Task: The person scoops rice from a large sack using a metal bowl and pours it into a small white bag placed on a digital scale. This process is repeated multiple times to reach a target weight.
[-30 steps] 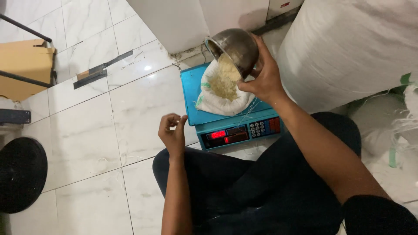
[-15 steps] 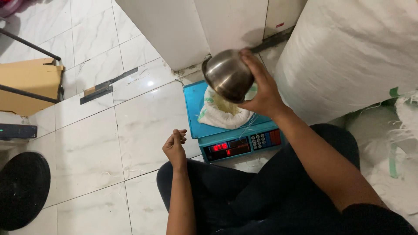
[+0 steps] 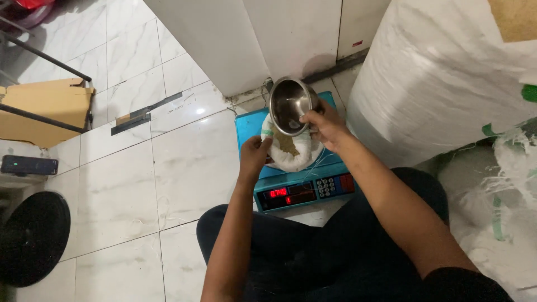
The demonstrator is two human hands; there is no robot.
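My right hand (image 3: 327,126) grips the rim of a round steel bowl (image 3: 288,105), tipped so its empty inside faces the camera, just above a small white bag (image 3: 293,159). The bag holds brownish grain and rests on the platform of a blue electronic scale (image 3: 302,190) with a red lit display and a keypad. My left hand (image 3: 254,154) holds the left edge of the bag's mouth, fingers pinched on it. Both forearms reach forward over my dark trousers.
A large white woven sack (image 3: 442,78) stands at the right, with crumpled plastic (image 3: 503,212) below it. A white cabinet (image 3: 251,33) stands behind the scale. At left are a cardboard piece (image 3: 45,109), a phone (image 3: 28,165) and a black round object (image 3: 31,237).
The bowl held grain and was tipped over the bag; now it is empty and turned up. My left hand moved from a loose fist near the scale to the bag's edge.
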